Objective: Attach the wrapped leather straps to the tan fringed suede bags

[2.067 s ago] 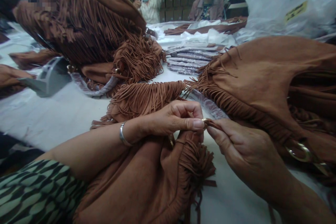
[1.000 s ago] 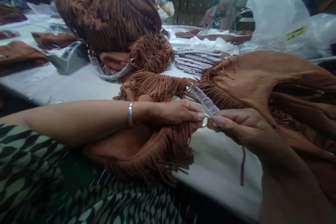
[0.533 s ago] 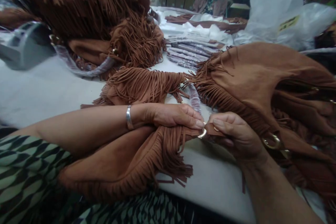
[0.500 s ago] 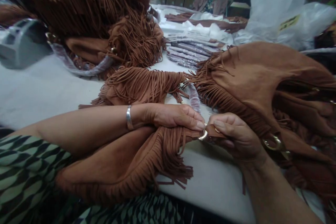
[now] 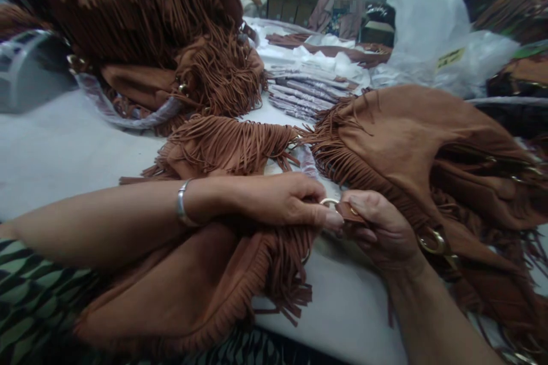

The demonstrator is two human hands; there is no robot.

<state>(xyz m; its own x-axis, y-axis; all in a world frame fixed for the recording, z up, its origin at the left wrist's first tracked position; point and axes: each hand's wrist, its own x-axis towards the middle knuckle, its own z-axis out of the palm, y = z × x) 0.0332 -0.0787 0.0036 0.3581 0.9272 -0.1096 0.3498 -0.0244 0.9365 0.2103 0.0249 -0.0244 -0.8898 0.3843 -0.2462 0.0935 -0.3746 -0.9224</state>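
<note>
A brown suede bag (image 5: pixel 192 291) with fringe along its edge lies across my lap, under my left forearm. My left hand (image 5: pixel 276 199), with a silver bracelet at the wrist, has its thumb and fingers closed on a gold metal ring (image 5: pixel 329 201). From the right, my right hand (image 5: pixel 383 231) pinches a short brown leather strap (image 5: pixel 350 213) with a gold stud in it. The strap's end meets the ring between my two hands. The rest of the strap is hidden behind the right fingers.
A fringed suede bag (image 5: pixel 398 120) lies at the right, and a heap of fringed bags (image 5: pixel 141 23) rises at the left. Wrapped straps (image 5: pixel 295 91) and a clear plastic bag (image 5: pixel 428 17) lie farther back on the white table (image 5: pixel 64 154). Two people are beyond it.
My left hand has shifted its grip, and the ring now stands upright between my hands. The bag's strap end beside the ring has dropped from sight. The camera view has tilted slightly.
</note>
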